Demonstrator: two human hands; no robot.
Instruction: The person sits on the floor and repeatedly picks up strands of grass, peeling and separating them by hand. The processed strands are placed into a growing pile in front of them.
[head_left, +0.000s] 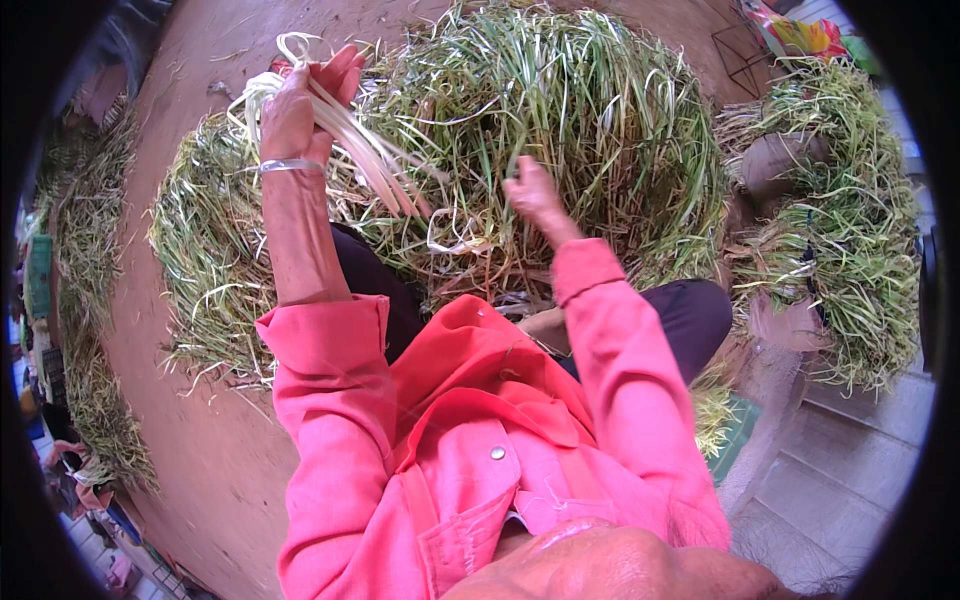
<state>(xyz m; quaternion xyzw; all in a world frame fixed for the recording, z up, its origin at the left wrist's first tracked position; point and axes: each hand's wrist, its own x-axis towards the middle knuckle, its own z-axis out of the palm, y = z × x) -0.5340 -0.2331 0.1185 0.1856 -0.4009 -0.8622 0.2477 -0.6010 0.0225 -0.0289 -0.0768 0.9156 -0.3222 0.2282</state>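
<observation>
My left hand (300, 105), with a metal bangle at the wrist, is raised at upper left over the heap. A bundle of pale, stripped-looking stems (360, 150) is held in it; some loop over the back of the hand and the rest hang down to the right, their ends blurred. Before me lies a large heap of long green grass-like stalks (600, 120), tangled and partly dried. At the heap's front my right hand (536, 195) is closed, slightly blurred, with one green stalk (519, 146) rising from its fingers. A pale curled strip (457, 240) lies between the hands.
More bundled stalks (840, 225) are stacked along the right, some tied with dark cord. A long row of greens (90, 300) lines the left, across the bare reddish floor (195, 450). At lower right sit a green plastic container (735, 439) and grey tiles (840, 465).
</observation>
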